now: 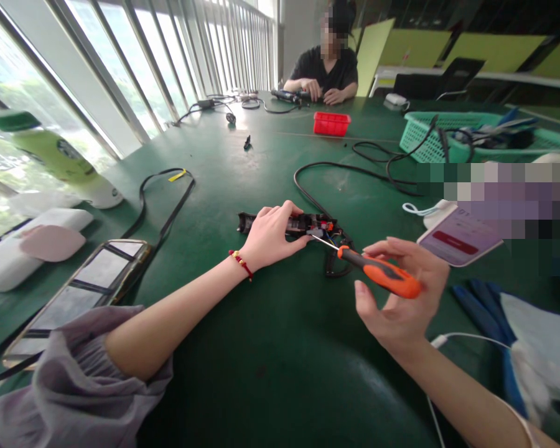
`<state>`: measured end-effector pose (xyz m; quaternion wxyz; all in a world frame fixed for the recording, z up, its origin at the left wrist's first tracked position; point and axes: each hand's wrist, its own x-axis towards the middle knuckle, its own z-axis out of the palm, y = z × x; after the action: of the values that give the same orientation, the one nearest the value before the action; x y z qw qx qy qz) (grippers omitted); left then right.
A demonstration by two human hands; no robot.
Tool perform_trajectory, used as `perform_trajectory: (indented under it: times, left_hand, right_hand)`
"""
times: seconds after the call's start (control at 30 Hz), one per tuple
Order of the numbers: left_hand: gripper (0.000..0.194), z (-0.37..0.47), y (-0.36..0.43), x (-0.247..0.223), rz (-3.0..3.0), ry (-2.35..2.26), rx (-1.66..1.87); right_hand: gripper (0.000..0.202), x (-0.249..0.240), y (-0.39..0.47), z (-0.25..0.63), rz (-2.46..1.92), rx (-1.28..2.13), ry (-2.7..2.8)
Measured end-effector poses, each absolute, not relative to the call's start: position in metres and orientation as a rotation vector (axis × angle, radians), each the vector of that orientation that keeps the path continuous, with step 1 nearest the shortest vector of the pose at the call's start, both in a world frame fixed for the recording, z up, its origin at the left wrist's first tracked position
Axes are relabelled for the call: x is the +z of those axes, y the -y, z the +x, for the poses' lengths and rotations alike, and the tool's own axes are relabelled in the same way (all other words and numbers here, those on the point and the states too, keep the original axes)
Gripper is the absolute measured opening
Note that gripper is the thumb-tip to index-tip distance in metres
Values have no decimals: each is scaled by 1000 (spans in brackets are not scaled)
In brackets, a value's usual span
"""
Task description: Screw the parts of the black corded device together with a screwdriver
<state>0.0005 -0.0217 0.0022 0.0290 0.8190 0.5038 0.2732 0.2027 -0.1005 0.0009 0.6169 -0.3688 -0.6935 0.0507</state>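
My left hand (273, 235), with a red beaded bracelet at the wrist, grips an opened black corded device (295, 225) lying on the green table. Coloured wires and small parts show in the device's exposed right end. My right hand (406, 292) holds a screwdriver (385, 272) with an orange and black handle, its fingers loosely curved about the grip. The screwdriver's thin shaft slants left, and its tip meets the wired part of the device beside my left thumb. A black cord (303, 180) runs back from the device.
A red basket (331, 124) and a green basket (413, 138) of tools stand farther back. At left are a phone (86, 292) with a strap and a bottle (60, 158). Another phone (462, 239) is at right. Across the table (242, 373) a person (326, 71) handles a dark object.
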Motion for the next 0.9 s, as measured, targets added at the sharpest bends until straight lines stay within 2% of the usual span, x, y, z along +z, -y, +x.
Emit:
perform_trajectory:
  times: [0.07, 0.17, 0.2, 0.23, 0.33, 0.37, 0.5, 0.53, 0.67, 0.73, 0.87, 0.9]
  left_hand:
    - [38, 0, 22, 2, 2529, -1555, 850]
    - [37, 0, 22, 2, 2531, -1556, 851]
    - [37, 0, 22, 2, 2531, -1558, 850]
    - [37, 0, 21, 2, 2530, -1563, 849]
    - [37, 1, 21, 2, 2520, -1577, 836]
    - [37, 1, 21, 3, 2516, -1581, 830]
    - [38, 2, 22, 5, 2512, -1591, 816]
    - [38, 2, 22, 5, 2512, -1591, 818]
    - [37, 1, 21, 6, 2528, -1580, 824]
    - [36, 0, 20, 5, 2541, -1571, 827]
    - [36, -1, 17, 3, 2551, -1561, 854]
    - [36, -1, 17, 2, 2550, -1561, 861]
  right_hand:
    - [55, 1, 100, 203, -882, 166, 1636]
    - [30, 1, 102, 203, -975, 259, 1682]
    - [28, 2, 103, 202, -973, 259, 1666]
    - [30, 2, 102, 202, -958, 239, 1636]
    - [55, 2, 101, 201, -865, 148, 1581]
    - [56, 3, 101, 201, -869, 148, 1596]
    - [21, 4, 104, 201, -977, 320, 1685]
    - [18, 4, 104, 200, -988, 333, 1672]
    - [46, 1, 100, 200, -863, 260, 1540]
    - [50, 2, 98, 201, -869, 266, 1561]
    - [18, 6, 101, 202, -989, 383, 1679]
    - [16, 6, 102, 201, -1002, 392, 1671]
